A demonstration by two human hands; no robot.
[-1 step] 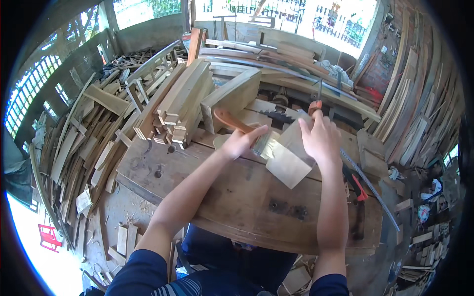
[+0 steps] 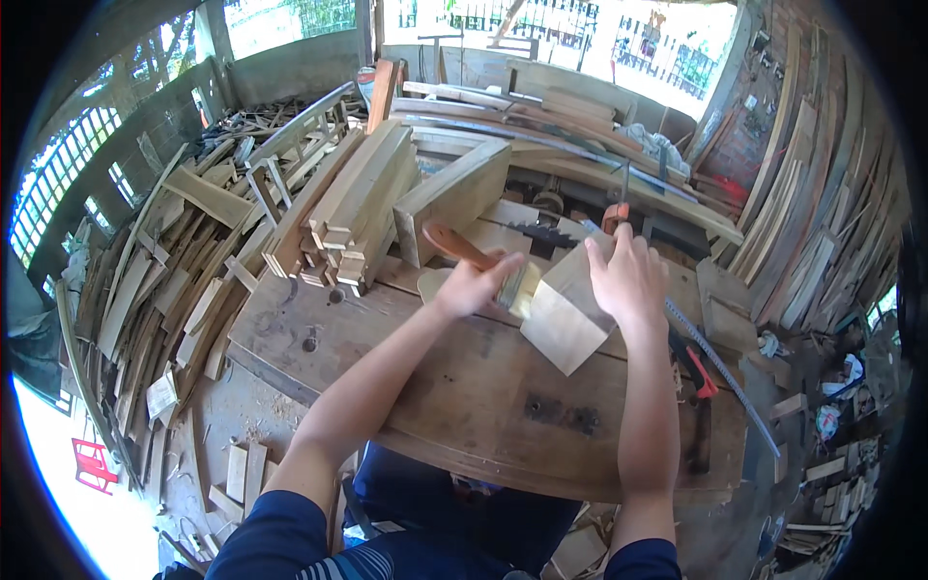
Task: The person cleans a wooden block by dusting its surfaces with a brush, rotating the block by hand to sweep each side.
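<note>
Crosswise through left grip (image 2: 474,289), brush (image 2: 462,247)

Your workbench (image 2: 454,406) supports stacked timber (image 2: 360,188) beyond your left hand (image 2: 476,287) and a red-and-black tool (image 2: 695,367) to the right of your right hand (image 2: 628,282).

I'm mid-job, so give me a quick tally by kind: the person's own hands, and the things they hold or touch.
Hands: 2 (left hand, right hand)
Brush: 1
Wooden block: 1
Total: 4
</note>
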